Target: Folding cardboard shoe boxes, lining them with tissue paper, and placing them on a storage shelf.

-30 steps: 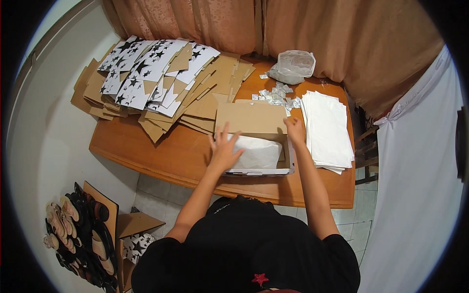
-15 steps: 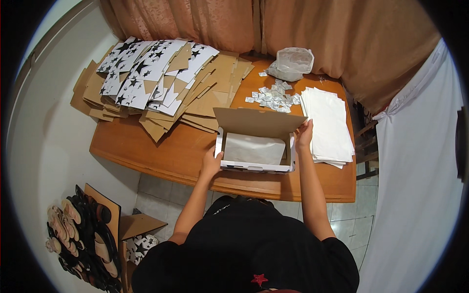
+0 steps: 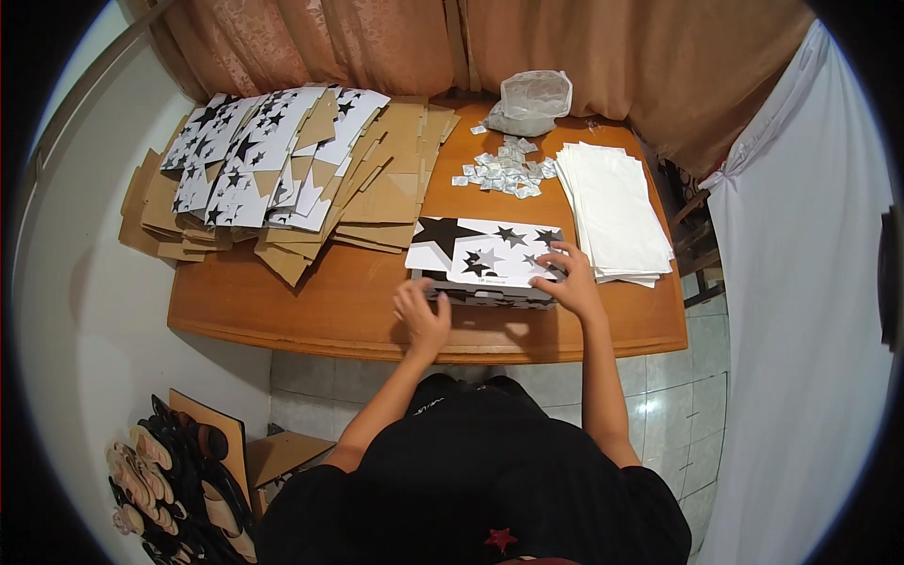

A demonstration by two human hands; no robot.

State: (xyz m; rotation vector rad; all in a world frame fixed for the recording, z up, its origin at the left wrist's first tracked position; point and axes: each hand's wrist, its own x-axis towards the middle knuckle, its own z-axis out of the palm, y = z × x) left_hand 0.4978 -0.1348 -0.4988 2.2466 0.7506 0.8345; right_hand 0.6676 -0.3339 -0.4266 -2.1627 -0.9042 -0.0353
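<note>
Box: closed rectangular cardboard box (image 3: 485, 264), its flat lid white with black stars of several sizes and its sides dark; it lies near the front edge of the table, right of the middle.
Left hand: left hand (image 3: 423, 317) with fingers spread and apart, resting at the box's front left corner by the table's front edge; it grips nothing.
Right hand: right hand (image 3: 569, 280) with fingers splayed, pressing flat on the right end of the lid, not clamped round anything.
Table: table (image 3: 311, 301) of smooth, glossy orange-brown wood with a rounded front edge.
Paper stack: neat pile of plain white sheets (image 3: 612, 212) along the right edge, just beside the box.
Flat blanks: fanned heap of unfolded cartons (image 3: 282, 169) on the left half, some showing raw brown board, others the white star-printed face, overlapping at angles.
Small packets: loose scatter of small pale, crinkly packets (image 3: 504, 172) toward the back, between the blanks and the sheets.
Bag: translucent, crumpled plastic bag (image 3: 532, 102) at the back edge.
Curtain: brown fabric curtain (image 3: 395, 42) hanging in soft folds behind the table.
</note>
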